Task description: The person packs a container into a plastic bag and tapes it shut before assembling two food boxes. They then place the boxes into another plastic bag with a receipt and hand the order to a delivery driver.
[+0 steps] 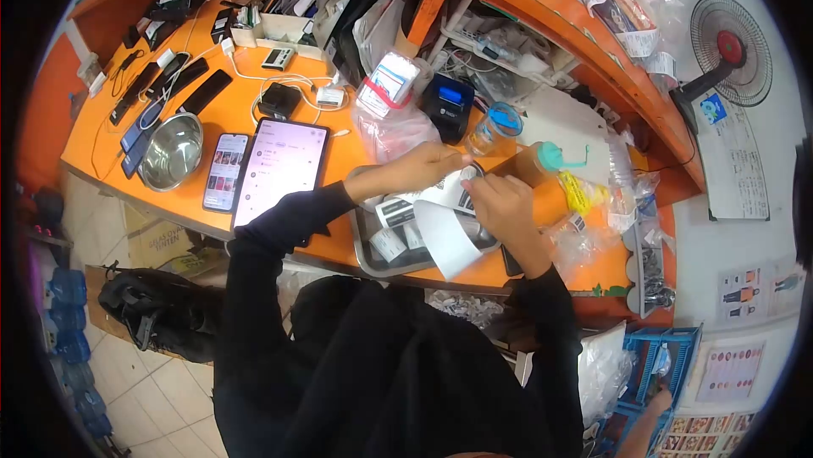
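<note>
At orange counter [93, 149], hands [419, 167] [506, 206] pinching white paper [449, 242] over grey tray [366, 252], tiled floor [169, 382], fan [728, 47]

- One head-worn view, facing forward and steeply down.
- Wide lens, dark rounded corners.
- Close above left hand [421, 167] and right hand [504, 206], mid-frame; torso [381, 373] fills bottom centre, tabletop [224, 116] spans the middle, fan [730, 49] sits upper right.

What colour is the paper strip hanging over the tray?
The paper strip is white where it hangs; head view.
</note>
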`<move>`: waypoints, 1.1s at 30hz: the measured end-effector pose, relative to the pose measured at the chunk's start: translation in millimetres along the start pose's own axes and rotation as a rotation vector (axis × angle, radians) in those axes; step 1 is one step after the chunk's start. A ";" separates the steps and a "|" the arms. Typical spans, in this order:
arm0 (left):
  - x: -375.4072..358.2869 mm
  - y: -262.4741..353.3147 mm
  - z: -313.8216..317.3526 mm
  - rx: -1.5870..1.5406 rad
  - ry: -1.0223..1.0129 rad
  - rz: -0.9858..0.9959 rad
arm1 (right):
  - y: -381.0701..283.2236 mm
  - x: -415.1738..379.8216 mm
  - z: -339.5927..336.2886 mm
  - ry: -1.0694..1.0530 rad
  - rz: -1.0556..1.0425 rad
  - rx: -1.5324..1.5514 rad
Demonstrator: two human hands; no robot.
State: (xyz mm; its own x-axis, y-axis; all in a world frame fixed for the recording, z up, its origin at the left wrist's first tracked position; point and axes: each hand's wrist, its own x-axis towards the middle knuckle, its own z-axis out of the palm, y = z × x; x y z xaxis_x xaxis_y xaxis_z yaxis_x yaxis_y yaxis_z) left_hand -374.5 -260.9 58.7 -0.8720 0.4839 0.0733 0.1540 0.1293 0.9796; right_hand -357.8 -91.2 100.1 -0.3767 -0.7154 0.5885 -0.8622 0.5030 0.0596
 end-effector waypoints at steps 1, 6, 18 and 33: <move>1.0 -2.0 -4.5 0.000 -0.002 0.001 | -0.1 -2.0 -3.4 0.000 0.001 -0.002; -1.3 16.3 -40.5 0.227 0.346 0.374 | -10.5 -1.3 -42.2 0.028 0.442 0.362; -26.9 11.6 -151.6 0.820 0.665 -0.070 | 44.3 -58.2 -31.5 -0.547 0.766 0.858; 45.5 41.4 -44.5 0.511 -0.290 0.427 | 43.3 1.0 -47.1 -0.403 0.729 0.696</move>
State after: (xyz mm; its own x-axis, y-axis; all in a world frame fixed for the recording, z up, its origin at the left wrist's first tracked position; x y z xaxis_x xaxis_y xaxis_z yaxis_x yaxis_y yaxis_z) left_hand -428.5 -272.1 110.8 -0.5398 0.7835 0.3079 0.7132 0.2313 0.6617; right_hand -379.5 -47.2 141.3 -0.8498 -0.5268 -0.0186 -0.3412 0.5766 -0.7424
